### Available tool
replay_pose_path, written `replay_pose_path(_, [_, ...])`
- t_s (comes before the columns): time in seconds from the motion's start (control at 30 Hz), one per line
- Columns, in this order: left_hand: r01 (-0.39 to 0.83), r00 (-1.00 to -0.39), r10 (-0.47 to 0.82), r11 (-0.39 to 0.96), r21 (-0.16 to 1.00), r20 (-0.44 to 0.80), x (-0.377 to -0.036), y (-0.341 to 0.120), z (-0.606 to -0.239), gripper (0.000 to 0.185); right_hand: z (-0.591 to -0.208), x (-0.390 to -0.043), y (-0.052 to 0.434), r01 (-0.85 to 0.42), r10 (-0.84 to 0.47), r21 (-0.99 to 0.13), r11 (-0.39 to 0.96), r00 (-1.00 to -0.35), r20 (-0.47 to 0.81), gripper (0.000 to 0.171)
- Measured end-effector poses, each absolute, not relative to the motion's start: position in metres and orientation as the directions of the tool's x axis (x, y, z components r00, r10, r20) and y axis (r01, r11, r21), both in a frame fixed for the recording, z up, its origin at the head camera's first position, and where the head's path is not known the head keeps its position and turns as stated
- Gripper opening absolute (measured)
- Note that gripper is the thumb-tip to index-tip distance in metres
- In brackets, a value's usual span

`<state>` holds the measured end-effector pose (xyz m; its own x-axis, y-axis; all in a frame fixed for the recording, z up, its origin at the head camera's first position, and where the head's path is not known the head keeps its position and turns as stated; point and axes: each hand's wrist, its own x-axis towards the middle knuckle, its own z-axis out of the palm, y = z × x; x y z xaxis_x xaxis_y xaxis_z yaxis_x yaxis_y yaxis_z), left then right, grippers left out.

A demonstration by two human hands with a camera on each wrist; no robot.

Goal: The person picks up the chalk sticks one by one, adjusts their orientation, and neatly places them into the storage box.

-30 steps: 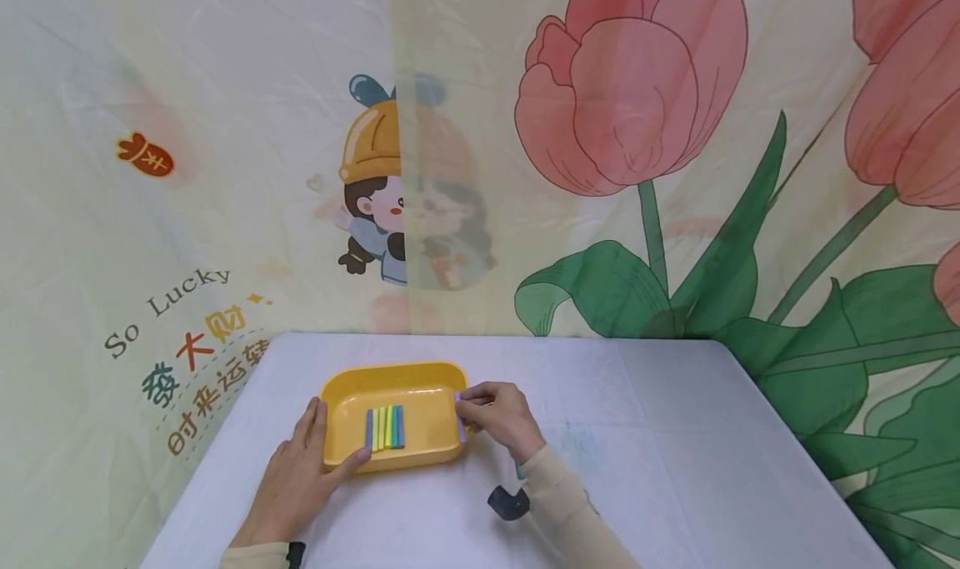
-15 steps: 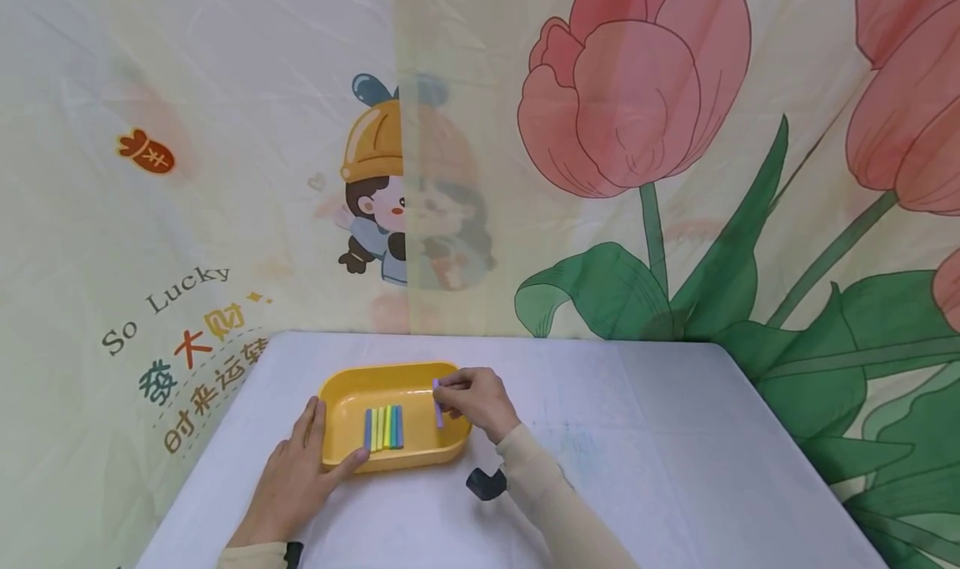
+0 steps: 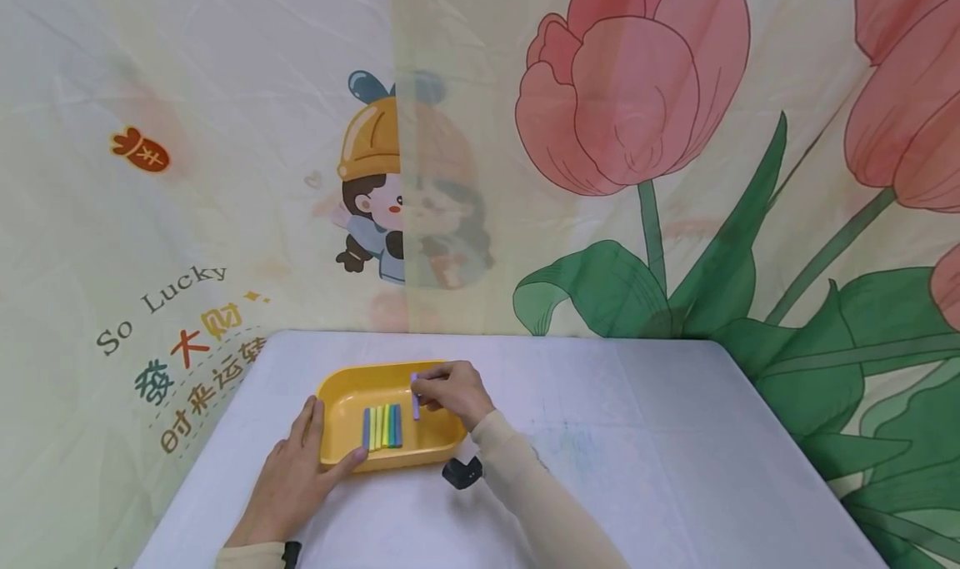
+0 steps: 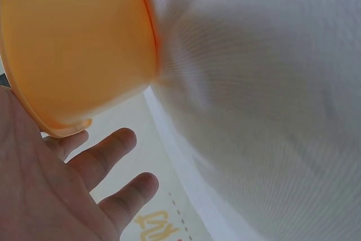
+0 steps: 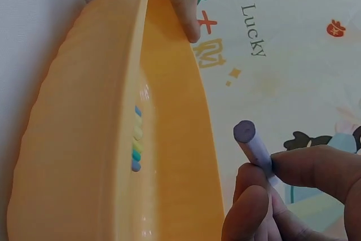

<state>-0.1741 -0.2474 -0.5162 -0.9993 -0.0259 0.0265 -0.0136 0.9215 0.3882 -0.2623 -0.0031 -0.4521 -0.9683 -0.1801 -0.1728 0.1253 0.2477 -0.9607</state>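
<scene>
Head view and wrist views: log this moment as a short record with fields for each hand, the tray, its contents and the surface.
left hand: rests on the table at the tray's left edge, thumb against its near rim
right hand: pinches a purple chalk stick above the tray's right half
tray: yellow, shallow, rounded corners
tray contents: row of chalk sticks lying side by side, blue, yellow and green
surface: table under a white cloth
backdrop: printed fabric with tulips and a cartoon figure
</scene>
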Motion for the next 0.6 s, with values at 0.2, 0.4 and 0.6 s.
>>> replay_pose_path(0.2, [-0.008, -0.999, -0.02, 0.925, 0.379, 0.027, -0.174, -0.248, -0.515, 0.126, -0.459, -0.268, -0.01, 0.127, -0.148, -0.95, 0.284, -0.973, -0.174, 0.024])
replay_pose_path(0.4, [-0.005, -1.0, -0.016, 0.927, 0.376, 0.027, -0.175, -0.248, -0.515, 0.125, -0.47, -0.271, -0.016, 0.104, -0.15, -0.939, 0.329, -0.976, -0.16, 0.014])
replay_pose_path(0.6, [0.01, -0.999, -0.008, 0.922, 0.388, 0.045, -0.174, -0.249, -0.515, 0.123, -0.48, -0.272, -0.023, 0.089, -0.15, -0.923, 0.375, -0.976, -0.155, 0.008])
